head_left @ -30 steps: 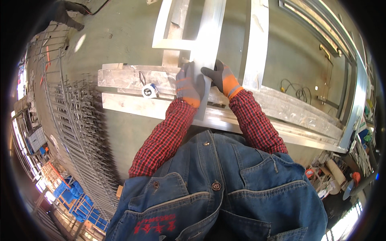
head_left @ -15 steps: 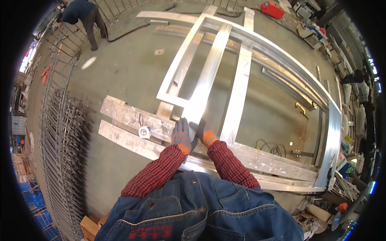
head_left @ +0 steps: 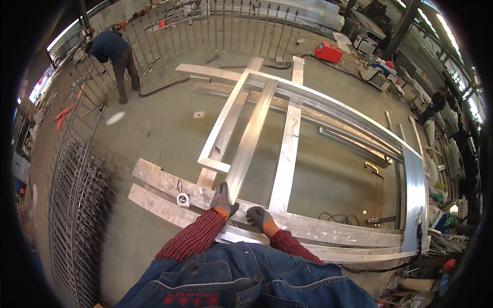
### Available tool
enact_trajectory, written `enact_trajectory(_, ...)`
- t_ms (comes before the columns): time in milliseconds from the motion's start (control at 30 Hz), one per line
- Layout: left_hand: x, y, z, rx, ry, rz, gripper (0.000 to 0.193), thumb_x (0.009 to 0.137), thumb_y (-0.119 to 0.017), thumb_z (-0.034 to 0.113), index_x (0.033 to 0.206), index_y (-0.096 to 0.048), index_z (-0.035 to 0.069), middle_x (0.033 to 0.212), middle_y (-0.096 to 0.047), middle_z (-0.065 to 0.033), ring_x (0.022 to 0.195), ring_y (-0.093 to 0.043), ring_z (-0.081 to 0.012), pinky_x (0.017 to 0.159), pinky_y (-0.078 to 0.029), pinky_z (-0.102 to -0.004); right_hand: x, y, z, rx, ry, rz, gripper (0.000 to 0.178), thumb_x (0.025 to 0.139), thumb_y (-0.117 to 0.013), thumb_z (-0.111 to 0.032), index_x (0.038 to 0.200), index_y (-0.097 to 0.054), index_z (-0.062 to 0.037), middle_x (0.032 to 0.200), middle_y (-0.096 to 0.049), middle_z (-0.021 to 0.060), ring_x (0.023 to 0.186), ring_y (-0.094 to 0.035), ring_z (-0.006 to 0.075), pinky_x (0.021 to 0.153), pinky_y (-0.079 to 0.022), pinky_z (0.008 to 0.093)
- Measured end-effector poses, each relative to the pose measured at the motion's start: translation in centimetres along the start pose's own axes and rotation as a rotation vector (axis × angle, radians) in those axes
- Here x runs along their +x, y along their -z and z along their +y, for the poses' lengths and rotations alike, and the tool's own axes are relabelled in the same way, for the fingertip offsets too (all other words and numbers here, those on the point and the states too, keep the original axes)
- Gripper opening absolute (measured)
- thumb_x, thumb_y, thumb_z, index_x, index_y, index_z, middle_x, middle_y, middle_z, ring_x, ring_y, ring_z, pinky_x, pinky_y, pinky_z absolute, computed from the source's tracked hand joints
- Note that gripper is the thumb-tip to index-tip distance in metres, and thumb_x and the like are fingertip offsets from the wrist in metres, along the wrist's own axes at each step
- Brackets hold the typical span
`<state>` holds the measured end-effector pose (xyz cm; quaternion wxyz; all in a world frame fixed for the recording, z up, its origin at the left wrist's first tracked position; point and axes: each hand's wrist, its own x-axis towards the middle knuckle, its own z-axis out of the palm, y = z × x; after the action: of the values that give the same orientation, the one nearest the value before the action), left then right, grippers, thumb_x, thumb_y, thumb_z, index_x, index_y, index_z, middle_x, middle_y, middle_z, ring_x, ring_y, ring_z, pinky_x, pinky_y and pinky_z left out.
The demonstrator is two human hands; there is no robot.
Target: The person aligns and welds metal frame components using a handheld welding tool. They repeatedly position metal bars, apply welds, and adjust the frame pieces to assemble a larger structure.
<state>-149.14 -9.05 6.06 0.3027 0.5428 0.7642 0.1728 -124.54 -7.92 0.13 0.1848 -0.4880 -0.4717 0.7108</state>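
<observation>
My left hand (head_left: pixel 223 203), in a grey and orange glove, grips the near end of a shiny metal profile bar (head_left: pixel 252 136). The bar slants away across a rectangular metal frame (head_left: pixel 218 134). To the right of the bar's end, my right hand (head_left: pixel 263 220) is apart from it, with fingers half bent and nothing visible in them. Below both hands lie scuffed flat support bars (head_left: pixel 328 232). A white tape measure (head_left: pixel 183 199) rests on them, left of my left hand.
A wide flat bar (head_left: pixel 286 154) crosses beneath the frame. Metal railings with bars (head_left: pixel 77 205) stand at left. A person (head_left: pixel 115 59) bends over at the far left, beside a cable. Back right are a red case (head_left: pixel 327 53) and another person (head_left: pixel 436 105). A yellow-handled clamp (head_left: pixel 371 167) is at right.
My right hand has come off the bar's near end and moved right. My left hand stays at that end, now gripping its left side. The view has tipped up, showing more background.
</observation>
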Motion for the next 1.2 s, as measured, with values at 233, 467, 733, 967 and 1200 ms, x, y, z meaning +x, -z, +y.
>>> enact_trajectory(233, -0.5, 0.2, -1.1, -0.015, 0.063, 0.143, 0.113, 0.082, -0.087, 0.036, 0.175, -0.034, -0.001, 0.178, -0.034, -0.0342, 0.161, -0.043, -0.0494, 0.133, -0.044, -0.0463, -7.1, 1.7, 6.6, -0.495, 0.120, 0.328, 0.046, 0.107, -0.076, -0.045, 0.132, -0.077, -0.0071, 0.125, -0.083, 0.0175, 0.122, -0.079, 0.0318, 0.106, -0.059, 0.0415)
enact_trajectory(467, 2.1, 2.3, -2.6, 0.003, 0.055, 0.218, 0.115, 0.086, -0.089, 0.041, 0.177, -0.031, 0.000, 0.182, -0.026, -0.0309, 0.165, -0.038, -0.0464, 0.135, -0.040, -0.0470, -10.4, -0.9, 7.4, -0.430, 0.183, 0.637, 0.044, 0.104, -0.080, -0.042, 0.133, -0.078, -0.0091, 0.123, -0.085, 0.0163, 0.117, -0.080, 0.0396, 0.104, -0.062, 0.0452)
enact_trajectory(733, 1.5, 3.3, -2.8, 0.089, 0.077, 0.147, 0.110, 0.090, -0.086, 0.040, 0.178, -0.030, 0.006, 0.179, -0.029, -0.0232, 0.160, -0.044, -0.0422, 0.131, -0.045, -0.0443, -13.0, -4.1, 8.0, -0.606, 0.193, 0.791, 0.047, 0.095, -0.087, -0.034, 0.134, -0.078, -0.0105, 0.132, -0.080, 0.0190, 0.127, -0.073, 0.0405, 0.112, -0.058, 0.0505)
enact_trajectory(967, 2.8, 3.3, -5.9, 0.112, 0.125, 0.086, 0.114, 0.091, -0.089, 0.043, 0.179, -0.025, 0.008, 0.174, -0.033, -0.0169, 0.154, -0.048, -0.0414, 0.125, -0.051, -0.0463, -14.7, -6.3, 7.1, -0.825, 0.172, 0.828, 0.053, 0.092, -0.086, -0.037, 0.136, -0.075, -0.0081, 0.142, -0.074, 0.0176, 0.138, -0.064, 0.0405, 0.120, -0.052, 0.0524)
enact_trajectory(1200, 4.0, 2.3, -7.9, 0.093, 0.029, 0.154, 0.116, 0.086, -0.094, 0.037, 0.175, -0.030, 0.001, 0.176, -0.031, -0.0242, 0.152, -0.048, -0.0510, 0.127, -0.049, -0.0504, -14.6, -8.5, 7.6, -0.986, 0.176, 0.912, 0.048, 0.093, -0.085, -0.036, 0.133, -0.077, -0.0100, 0.145, -0.072, 0.0131, 0.143, -0.060, 0.0382, 0.125, -0.046, 0.0519)
